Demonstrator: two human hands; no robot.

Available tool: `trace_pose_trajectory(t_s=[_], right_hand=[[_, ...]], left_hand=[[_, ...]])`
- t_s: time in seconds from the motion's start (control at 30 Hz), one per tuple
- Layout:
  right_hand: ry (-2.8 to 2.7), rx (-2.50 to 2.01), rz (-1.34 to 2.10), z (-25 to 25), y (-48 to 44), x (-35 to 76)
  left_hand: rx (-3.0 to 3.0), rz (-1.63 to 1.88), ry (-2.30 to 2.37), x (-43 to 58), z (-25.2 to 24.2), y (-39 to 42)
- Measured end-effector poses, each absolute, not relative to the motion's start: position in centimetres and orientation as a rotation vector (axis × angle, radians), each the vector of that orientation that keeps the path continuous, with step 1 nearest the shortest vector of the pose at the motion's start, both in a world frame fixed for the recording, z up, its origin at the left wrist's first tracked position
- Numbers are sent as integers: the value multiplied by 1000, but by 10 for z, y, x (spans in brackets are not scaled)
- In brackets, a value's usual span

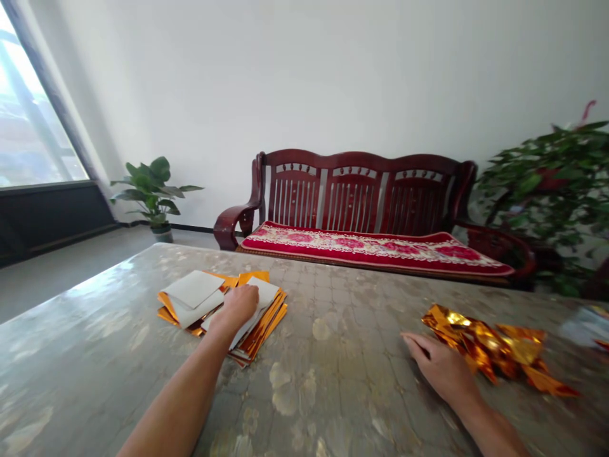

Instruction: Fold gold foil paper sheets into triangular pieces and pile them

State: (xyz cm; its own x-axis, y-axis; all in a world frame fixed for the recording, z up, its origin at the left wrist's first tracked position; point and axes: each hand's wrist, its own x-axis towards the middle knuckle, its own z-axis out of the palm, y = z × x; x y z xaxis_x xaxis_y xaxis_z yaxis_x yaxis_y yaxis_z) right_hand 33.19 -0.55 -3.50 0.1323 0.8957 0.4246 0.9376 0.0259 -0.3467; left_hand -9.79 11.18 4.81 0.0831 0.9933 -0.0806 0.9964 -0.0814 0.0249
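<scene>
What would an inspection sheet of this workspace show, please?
Surface: table, glossy, mottled pattern.
Job's things: stack of gold-and-white sheets, fanned, at left; crumpled gold foil at right.
Clutter: blurred item at the right edge, unidentifiable.
Hands: left hand rests on the stack; right hand lies flat and open beside the foil, contact unclear.
Cables: nothing seen.
Surroundings: red wooden bench with cushion, plants on both sides, window at left.

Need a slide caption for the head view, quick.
Left hand on a stack of gold-and-white sheets, right hand flat on the table beside crumpled gold foil.
</scene>
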Motion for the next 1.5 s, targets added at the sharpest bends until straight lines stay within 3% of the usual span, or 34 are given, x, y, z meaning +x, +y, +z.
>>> trace_pose_trajectory(t_s=[1.03, 1.5], right_hand=[[-1803, -1842, -91, -20, -13, 316], [-1819, -1845, -75, -18, -14, 312]], left_hand=[[2290, -114, 2122, -85, 45, 108], [3030, 152, 1129, 3, 39, 39]])
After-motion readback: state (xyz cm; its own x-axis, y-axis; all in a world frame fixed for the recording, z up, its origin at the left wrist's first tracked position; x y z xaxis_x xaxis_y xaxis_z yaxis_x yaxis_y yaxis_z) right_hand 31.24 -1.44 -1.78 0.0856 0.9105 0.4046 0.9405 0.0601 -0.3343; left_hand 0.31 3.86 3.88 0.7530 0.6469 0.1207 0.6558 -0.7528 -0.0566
